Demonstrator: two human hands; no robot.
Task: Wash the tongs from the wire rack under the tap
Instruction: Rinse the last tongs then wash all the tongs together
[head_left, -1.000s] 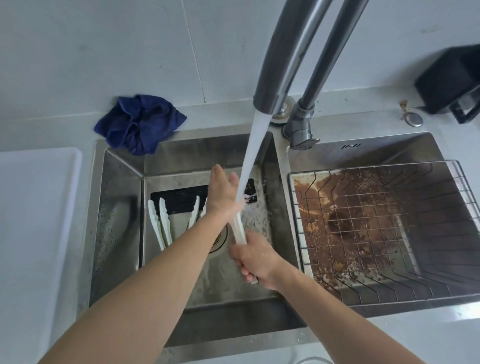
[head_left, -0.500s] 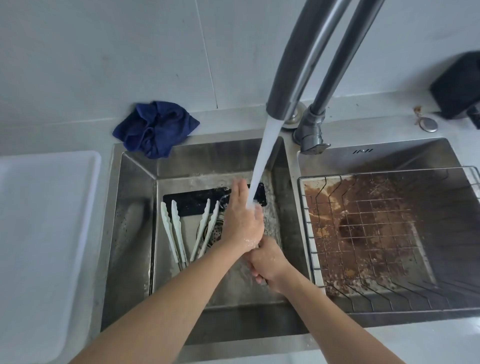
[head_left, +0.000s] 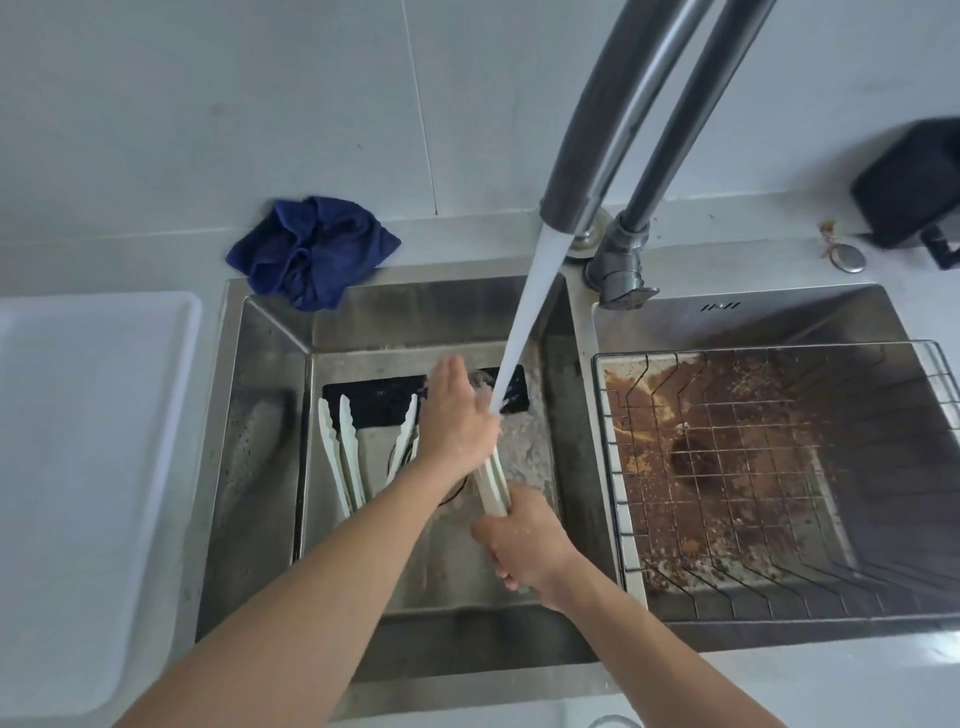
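Between the hands: one pair of white tongs (head_left: 493, 480), long axis running away from the person, working tips toward the back wall of the sink (head_left: 426, 312) and into the water stream (head_left: 524, 322) from the tap (head_left: 587, 171). Right hand (head_left: 524, 540) grips the near handle end, apparently to steady the tongs. Left hand (head_left: 457, 415) lies over the far end, fingers fairly straight, seemingly rubbing it where the water lands. Left of the left hand: two more pairs of tongs (head_left: 343, 452) on the basin floor. Right of the right hand: wire rack (head_left: 779, 467), no tongs visible in it.
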